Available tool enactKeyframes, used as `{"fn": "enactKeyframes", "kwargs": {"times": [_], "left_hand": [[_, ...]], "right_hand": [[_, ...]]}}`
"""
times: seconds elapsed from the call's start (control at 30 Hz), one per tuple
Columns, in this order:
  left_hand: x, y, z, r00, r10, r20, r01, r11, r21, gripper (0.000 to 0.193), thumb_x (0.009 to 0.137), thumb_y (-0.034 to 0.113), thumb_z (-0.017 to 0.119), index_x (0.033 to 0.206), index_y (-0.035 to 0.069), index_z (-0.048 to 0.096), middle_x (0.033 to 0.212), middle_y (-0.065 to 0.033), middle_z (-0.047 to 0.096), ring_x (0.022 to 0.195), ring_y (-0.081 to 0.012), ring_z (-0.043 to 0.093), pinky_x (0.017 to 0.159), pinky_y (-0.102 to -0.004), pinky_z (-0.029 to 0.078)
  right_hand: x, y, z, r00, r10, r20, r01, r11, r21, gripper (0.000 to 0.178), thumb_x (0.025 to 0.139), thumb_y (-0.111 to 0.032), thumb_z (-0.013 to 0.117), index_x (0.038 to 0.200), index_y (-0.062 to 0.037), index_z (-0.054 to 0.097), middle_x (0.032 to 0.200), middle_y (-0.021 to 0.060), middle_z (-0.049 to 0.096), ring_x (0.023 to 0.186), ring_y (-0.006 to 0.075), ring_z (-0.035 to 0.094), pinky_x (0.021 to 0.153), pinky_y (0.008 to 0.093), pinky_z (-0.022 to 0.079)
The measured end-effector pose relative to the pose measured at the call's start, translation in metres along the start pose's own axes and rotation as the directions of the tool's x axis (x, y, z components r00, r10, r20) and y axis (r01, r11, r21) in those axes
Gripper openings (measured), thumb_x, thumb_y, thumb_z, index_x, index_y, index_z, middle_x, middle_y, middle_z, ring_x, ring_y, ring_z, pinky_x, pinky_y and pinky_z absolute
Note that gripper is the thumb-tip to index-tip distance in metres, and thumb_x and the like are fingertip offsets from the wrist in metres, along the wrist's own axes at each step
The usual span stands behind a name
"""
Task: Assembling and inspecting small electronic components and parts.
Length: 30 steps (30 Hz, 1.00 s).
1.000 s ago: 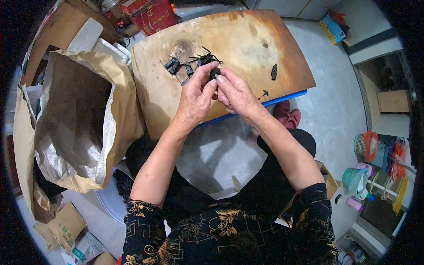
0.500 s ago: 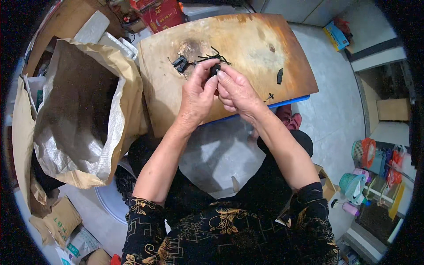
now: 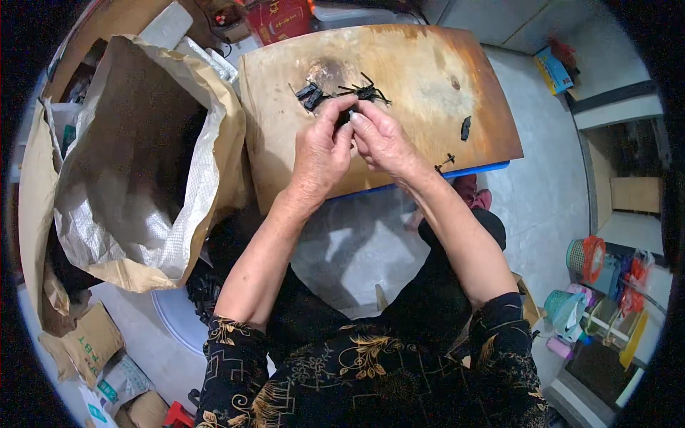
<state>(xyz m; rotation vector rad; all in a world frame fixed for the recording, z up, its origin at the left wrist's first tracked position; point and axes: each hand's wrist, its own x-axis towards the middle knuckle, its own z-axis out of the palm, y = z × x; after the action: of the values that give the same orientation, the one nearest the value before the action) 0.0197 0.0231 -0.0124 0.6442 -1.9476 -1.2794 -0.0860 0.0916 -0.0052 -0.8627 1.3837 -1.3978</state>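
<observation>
My left hand (image 3: 323,146) and my right hand (image 3: 382,139) meet above the near part of a worn wooden board (image 3: 414,64). Pinched between their fingertips is a small black plastic part (image 3: 345,115), mostly covered by the fingers. Just beyond the hands lie a cluster of thin black sticks (image 3: 367,92) and a black blocky piece (image 3: 311,95). Farther right on the board rests a narrow black piece (image 3: 466,128). A small black cross-shaped piece (image 3: 446,162) sits by the board's near edge.
A large open paper sack (image 3: 230,143) with a silvery lining stands left of the board. Below it is a pale round tub (image 3: 168,314) with black pieces. A red box (image 3: 278,21) is behind the board. Baskets and bags (image 3: 571,314) stand at the right.
The whole view has shifted a little, so the board and sack appear displaced. Both hands stay together around the small black part, fingers only slightly moved.
</observation>
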Motion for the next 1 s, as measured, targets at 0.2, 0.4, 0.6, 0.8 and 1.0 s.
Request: {"fn": "enactKeyframes", "kwargs": {"times": [0.2, 0.4, 0.6, 0.8, 1.0], "left_hand": [[-0.003, -0.004, -0.015, 0.995, 0.093, 0.024, -0.096, 0.98, 0.173, 0.032, 0.076, -0.005, 0.053, 0.106, 0.005, 0.053, 0.09, -0.0146, 0.06, 0.073, -0.0282, 0.062, 0.062, -0.0318, 0.048], [0.0, -0.006, -0.026, 0.989, 0.135, 0.059, -0.144, 0.97, 0.194, 0.032, 0.078, -0.005, 0.051, 0.108, 0.005, 0.052, 0.092, -0.0115, 0.06, 0.075, -0.0202, 0.061, 0.062, -0.0283, 0.049], [0.005, 0.004, -0.035, 0.982, -0.178, 0.061, 0.188, 0.93, -0.316, 0.035, 0.086, -0.003, 0.045, 0.12, 0.004, 0.043, 0.094, -0.0099, 0.059, 0.078, -0.0136, 0.06, 0.064, -0.0241, 0.051], [0.012, 0.002, -0.055, 0.896, -0.43, 0.114, 0.403, 0.677, -0.616, 0.035, 0.09, 0.003, 0.039, 0.125, 0.005, 0.037, 0.089, -0.0113, 0.059, 0.076, -0.0181, 0.063, 0.065, -0.0243, 0.053], [0.023, 0.002, -0.078, 0.902, -0.424, 0.082, 0.324, 0.539, -0.778, 0.027, 0.092, 0.012, 0.04, 0.118, 0.007, 0.037, 0.083, -0.011, 0.057, 0.07, -0.0208, 0.062, 0.063, -0.0278, 0.052]], "right_hand": [[0.005, 0.008, 0.008, 0.998, -0.064, -0.012, 0.06, 0.976, -0.211, 0.021, 0.094, -0.025, 0.04, 0.106, -0.0115, 0.051, 0.056, -0.007, 0.037, 0.045, 0.0023, 0.033, 0.039, 0.0193, 0.028], [0.01, 0.011, 0.014, 0.987, -0.157, -0.03, 0.138, 0.934, -0.33, 0.022, 0.094, -0.025, 0.04, 0.107, -0.011, 0.052, 0.056, -0.0071, 0.036, 0.045, 0.0022, 0.032, 0.038, 0.0195, 0.027], [0.012, -0.016, 0.018, 0.987, 0.111, 0.117, -0.129, 0.978, 0.165, 0.03, 0.095, -0.027, 0.041, 0.119, -0.0101, 0.047, 0.054, -0.0077, 0.029, 0.043, 0.0023, 0.025, 0.037, 0.0176, 0.021], [0.036, 0.011, -0.01, 1.0, 0.013, -0.018, -0.015, 0.989, -0.147, 0.028, 0.091, -0.023, 0.049, 0.115, -0.0088, 0.052, 0.058, -0.0061, 0.039, 0.047, 0.0041, 0.034, 0.042, 0.0191, 0.028], [0.037, 0.051, -0.003, 0.975, -0.221, -0.005, 0.112, 0.512, -0.852, 0.031, 0.081, -0.017, 0.057, 0.111, -0.0123, 0.053, 0.076, 0.0191, 0.06, 0.071, 0.0334, 0.06, 0.062, 0.0414, 0.046]]}}
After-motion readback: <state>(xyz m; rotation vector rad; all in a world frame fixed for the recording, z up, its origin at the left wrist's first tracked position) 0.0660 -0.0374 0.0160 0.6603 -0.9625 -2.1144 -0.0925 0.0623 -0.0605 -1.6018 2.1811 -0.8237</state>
